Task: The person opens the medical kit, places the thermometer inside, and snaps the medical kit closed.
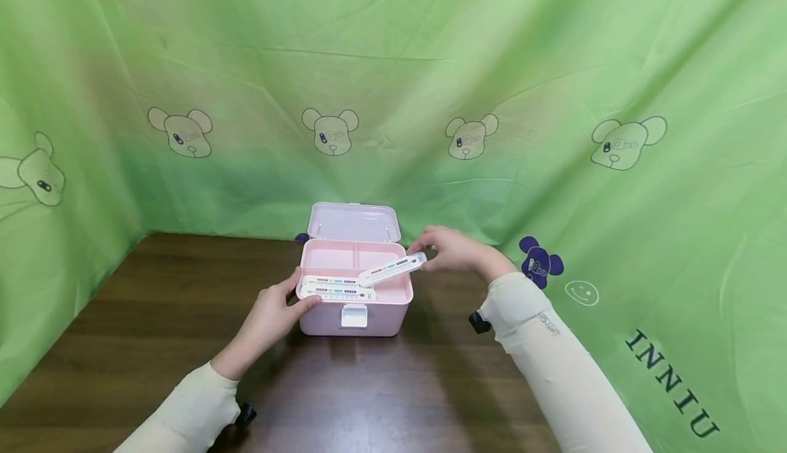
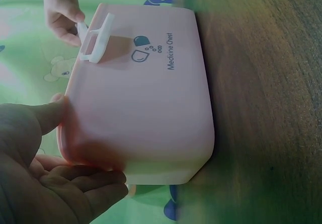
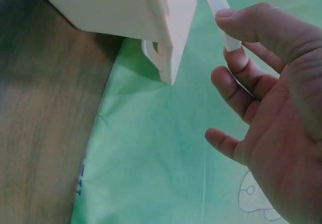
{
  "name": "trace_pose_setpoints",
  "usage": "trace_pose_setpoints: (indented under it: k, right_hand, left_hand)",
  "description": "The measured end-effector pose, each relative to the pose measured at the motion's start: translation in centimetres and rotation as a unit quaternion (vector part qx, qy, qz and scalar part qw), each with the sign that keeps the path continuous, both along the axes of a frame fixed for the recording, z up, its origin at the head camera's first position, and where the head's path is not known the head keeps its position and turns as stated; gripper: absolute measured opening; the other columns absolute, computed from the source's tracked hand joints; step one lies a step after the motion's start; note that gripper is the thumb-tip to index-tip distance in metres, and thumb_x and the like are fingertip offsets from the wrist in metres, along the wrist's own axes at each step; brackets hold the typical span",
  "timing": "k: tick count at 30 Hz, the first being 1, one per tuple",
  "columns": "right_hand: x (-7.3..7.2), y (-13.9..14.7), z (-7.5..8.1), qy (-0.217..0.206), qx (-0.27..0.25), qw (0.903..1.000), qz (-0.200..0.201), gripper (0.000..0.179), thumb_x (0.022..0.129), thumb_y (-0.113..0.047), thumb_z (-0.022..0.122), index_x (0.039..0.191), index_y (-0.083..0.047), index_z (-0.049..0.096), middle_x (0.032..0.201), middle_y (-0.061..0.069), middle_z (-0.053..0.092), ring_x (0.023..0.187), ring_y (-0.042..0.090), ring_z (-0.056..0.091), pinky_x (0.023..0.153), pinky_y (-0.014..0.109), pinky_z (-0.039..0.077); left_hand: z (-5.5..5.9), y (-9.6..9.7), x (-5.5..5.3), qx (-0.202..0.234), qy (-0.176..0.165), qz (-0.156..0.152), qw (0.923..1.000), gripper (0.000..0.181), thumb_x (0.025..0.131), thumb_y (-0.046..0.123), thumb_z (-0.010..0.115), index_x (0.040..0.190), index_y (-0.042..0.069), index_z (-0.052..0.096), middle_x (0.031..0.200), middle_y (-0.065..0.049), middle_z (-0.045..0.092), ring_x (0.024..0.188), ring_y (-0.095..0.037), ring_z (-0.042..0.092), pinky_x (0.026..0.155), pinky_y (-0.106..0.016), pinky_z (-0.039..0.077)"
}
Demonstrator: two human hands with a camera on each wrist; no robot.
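A pink medicine chest (image 1: 322, 320) stands with its lid (image 1: 353, 223) swung up at the back. My left hand (image 1: 272, 315) holds its left front corner, thumb on the front rim and fingers along the left side. Above the chest's right part, my right hand (image 1: 458, 251) pinches a slim white packet (image 1: 392, 270) with coloured print by its right end. The packet slants down to the left, and its lower end overlaps similar white packets (image 1: 338, 293) lying in the front left of the chest. In the right wrist view, thumb and fingertips grip the packet's end (image 3: 231, 42).
Dividers (image 1: 354, 255) split the chest's inside at the back. A white latch (image 2: 98, 40) sticks out from its front wall. Dark wood table (image 1: 184, 316) lies around it, and a green curtain (image 1: 393, 63) with bear prints hangs close behind and to the right.
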State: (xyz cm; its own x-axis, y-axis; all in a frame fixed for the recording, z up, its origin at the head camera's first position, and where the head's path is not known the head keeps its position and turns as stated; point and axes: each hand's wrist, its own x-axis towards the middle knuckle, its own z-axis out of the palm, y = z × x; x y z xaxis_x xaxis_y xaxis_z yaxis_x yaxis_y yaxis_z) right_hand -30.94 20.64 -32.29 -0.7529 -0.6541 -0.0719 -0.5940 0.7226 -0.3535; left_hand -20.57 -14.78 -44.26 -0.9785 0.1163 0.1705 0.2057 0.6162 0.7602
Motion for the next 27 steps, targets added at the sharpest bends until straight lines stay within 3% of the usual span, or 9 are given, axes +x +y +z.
trace_pose_setpoints:
  k: [15, 21, 27]
  right_hand:
    - [-1.0, -2.6, 1.0, -0.041, 0.058, 0.9968, 0.035, 0.036, 0.082, -0.014, 0.084, 0.118, -0.017, 0.077, 0.115, 0.000, 0.069, 0.107, 0.022, 0.063, 0.095, 0.039, 0.052]
    - [-1.1, -3.6, 0.3, -0.053, 0.056, 0.9964, 0.034, 0.035, 0.082, -0.014, 0.085, 0.117, -0.017, 0.077, 0.117, -0.001, 0.069, 0.105, 0.017, 0.063, 0.095, 0.036, 0.053]
    - [-0.8, -4.6, -0.2, -0.049, 0.046, 0.9969, 0.041, 0.035, 0.081, -0.012, 0.085, 0.115, -0.016, 0.078, 0.106, -0.002, 0.068, 0.101, 0.020, 0.062, 0.088, 0.031, 0.052]
  left_hand:
    - [0.1, -0.1, 0.0, -0.004, -0.009, 0.007, 0.9999, 0.087, 0.094, 0.047, 0.073, 0.157, 0.000, 0.036, 0.151, -0.021, 0.049, 0.136, -0.034, 0.054, 0.097, -0.051, 0.054]
    - [0.1, 0.0, -0.1, -0.005, -0.010, 0.007, 0.9999, 0.088, 0.093, 0.048, 0.073, 0.157, 0.000, 0.035, 0.152, -0.021, 0.048, 0.136, -0.034, 0.054, 0.097, -0.050, 0.054]
    - [0.1, 0.0, -0.1, -0.011, -0.009, 0.007, 0.9999, 0.088, 0.093, 0.048, 0.073, 0.156, 0.000, 0.036, 0.151, -0.022, 0.048, 0.131, -0.033, 0.058, 0.089, -0.044, 0.054]
